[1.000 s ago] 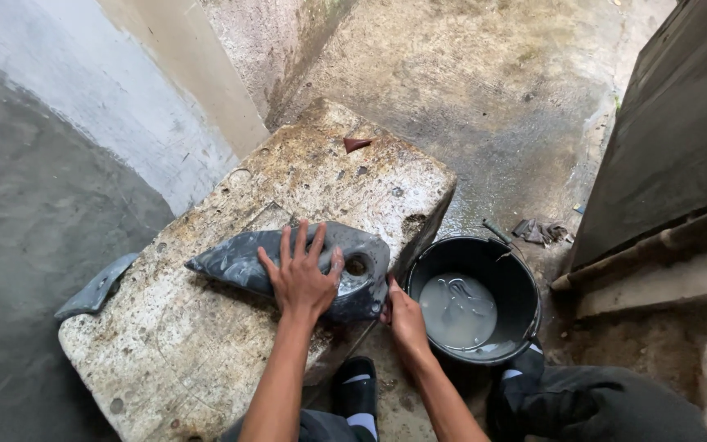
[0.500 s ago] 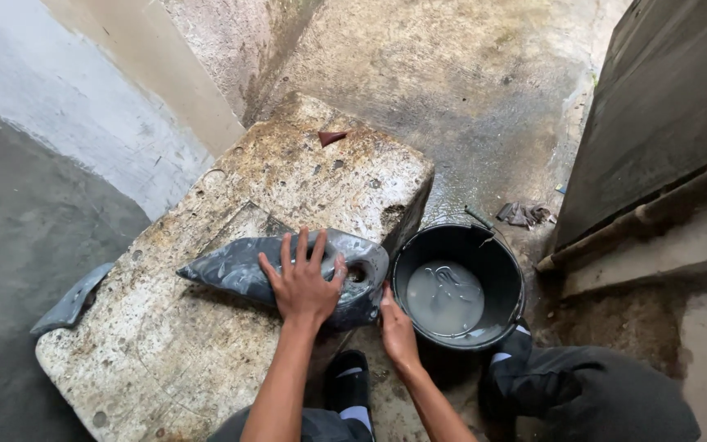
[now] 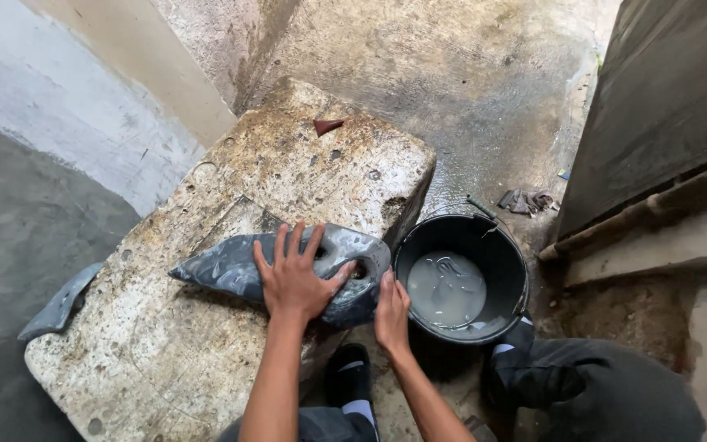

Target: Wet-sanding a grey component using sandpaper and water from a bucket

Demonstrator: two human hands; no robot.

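One wet grey cloth (image 3: 288, 266) on one stone slab (image 3: 231, 245), left hand (image 3: 294, 278) spread flat on it, right hand (image 3: 390, 309) gripping its edge, one black bucket (image 3: 517, 270) of water, damp concrete yard floor (image 3: 452, 90).

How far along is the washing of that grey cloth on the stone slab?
Done, by the look of it: the grey cloth is wet and spread on the stone slab. In hand: the left hand presses flat on it, while the right hand grips its edge by the black bucket of cloudy water. Left: the cloth is neither wrung nor lifted off, and another grey piece hangs over the slab's edge.
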